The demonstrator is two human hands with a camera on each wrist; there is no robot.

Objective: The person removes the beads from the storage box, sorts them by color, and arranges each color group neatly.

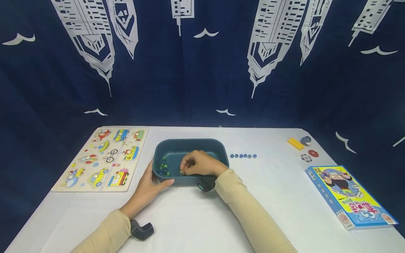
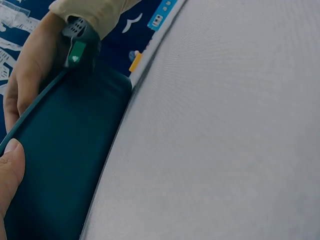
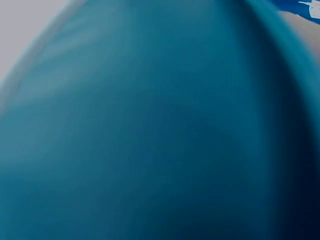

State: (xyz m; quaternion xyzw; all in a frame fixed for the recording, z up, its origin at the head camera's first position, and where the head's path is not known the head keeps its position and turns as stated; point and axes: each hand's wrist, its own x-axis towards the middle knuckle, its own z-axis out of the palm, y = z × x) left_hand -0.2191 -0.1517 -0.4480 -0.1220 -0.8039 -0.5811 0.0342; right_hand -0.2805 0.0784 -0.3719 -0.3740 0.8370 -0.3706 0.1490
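A dark teal rectangular bin (image 1: 190,143) stands on the table in the head view. My left hand (image 1: 148,186) grips its front left corner, the thumb (image 2: 11,165) lying against the outer wall in the left wrist view. Reaching over the front rim, my right hand (image 1: 200,163) has its fingers inside the bin and pinches a small green marble (image 1: 181,172) near the floor. Several green and dark blue marbles (image 1: 164,166) lie along the bin's left side. The bin wall (image 3: 150,110) fills the right wrist view and hides the right fingers there.
Right of the bin runs a row of several blue marbles (image 1: 241,155). A wooden vehicle puzzle board (image 1: 90,172) lies at the left. Toward the right are a yellow block (image 1: 295,143), a blue object (image 1: 305,140), a red chip (image 1: 313,153), a white-and-dark chip (image 1: 306,158) and a game box (image 1: 351,196).
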